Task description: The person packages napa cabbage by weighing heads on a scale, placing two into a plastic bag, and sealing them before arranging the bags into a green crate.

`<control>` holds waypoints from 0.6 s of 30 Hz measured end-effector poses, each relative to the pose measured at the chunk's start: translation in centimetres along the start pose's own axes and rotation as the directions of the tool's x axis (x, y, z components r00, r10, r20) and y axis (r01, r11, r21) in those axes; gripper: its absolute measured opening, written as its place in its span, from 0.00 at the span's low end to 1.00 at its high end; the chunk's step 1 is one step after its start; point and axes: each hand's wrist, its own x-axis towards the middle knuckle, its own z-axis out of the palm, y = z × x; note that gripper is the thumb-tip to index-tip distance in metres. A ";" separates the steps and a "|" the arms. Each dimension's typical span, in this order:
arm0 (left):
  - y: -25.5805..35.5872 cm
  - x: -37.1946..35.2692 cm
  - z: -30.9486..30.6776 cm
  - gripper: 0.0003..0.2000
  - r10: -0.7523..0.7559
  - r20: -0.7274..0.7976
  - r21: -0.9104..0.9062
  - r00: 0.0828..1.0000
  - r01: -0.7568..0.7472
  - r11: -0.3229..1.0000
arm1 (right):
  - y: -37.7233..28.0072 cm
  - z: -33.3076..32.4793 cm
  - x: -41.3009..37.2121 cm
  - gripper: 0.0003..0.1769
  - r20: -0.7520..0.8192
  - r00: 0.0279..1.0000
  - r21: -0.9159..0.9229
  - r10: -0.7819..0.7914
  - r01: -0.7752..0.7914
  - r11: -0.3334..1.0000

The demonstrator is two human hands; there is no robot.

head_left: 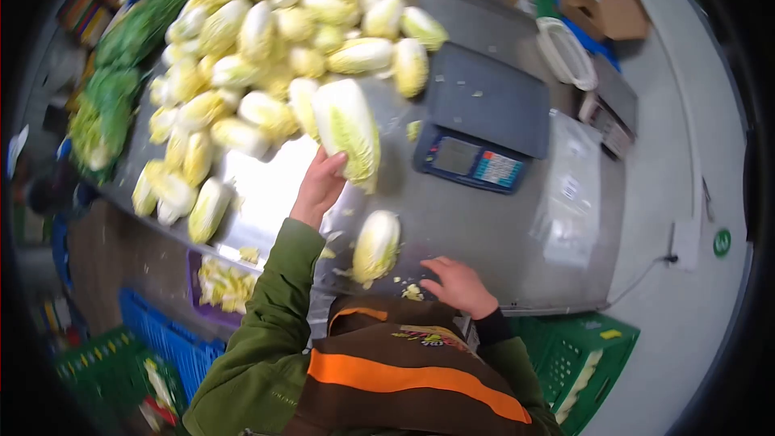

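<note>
My left hand (321, 186) grips a napa cabbage (349, 125) near its lower end and holds it up over the metal table (387, 169). The cabbage is pale white and yellow-green. A second napa cabbage (376, 247) lies on the table close to me, between my two hands. My right hand (458, 284) is at the table's near edge with its fingers stretched out, holding nothing. Small leaf scraps (412, 292) lie beside its fingertips. A large heap of napa cabbages (274, 48) covers the far left of the table.
Right of the heap stands a digital scale (488, 105). Clear plastic bags (570, 194) lie along the table's right side. A purple crate (194, 291) with leaf trimmings, a blue crate (165, 335) and green crates (593, 343) stand below the near edge. Green net sacks (113, 97) are at left.
</note>
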 end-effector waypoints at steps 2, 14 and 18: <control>-1.3 5.2 5.8 0.25 -0.055 0.067 0.043 0.996 0.052 0.998 | 0.5 1.0 -0.2 0.21 -0.064 0.998 -0.001 0.021 -0.021 1.000; -12.8 19.2 21.3 0.34 -0.293 -0.128 0.520 0.947 0.316 0.793 | 3.5 3.4 -5.9 0.25 -0.102 0.966 0.176 0.236 -0.216 0.960; -8.5 14.4 18.7 0.35 -0.014 -0.192 0.558 0.981 0.121 0.821 | 6.3 2.8 -6.9 0.23 -0.271 0.902 0.408 0.335 -0.207 0.889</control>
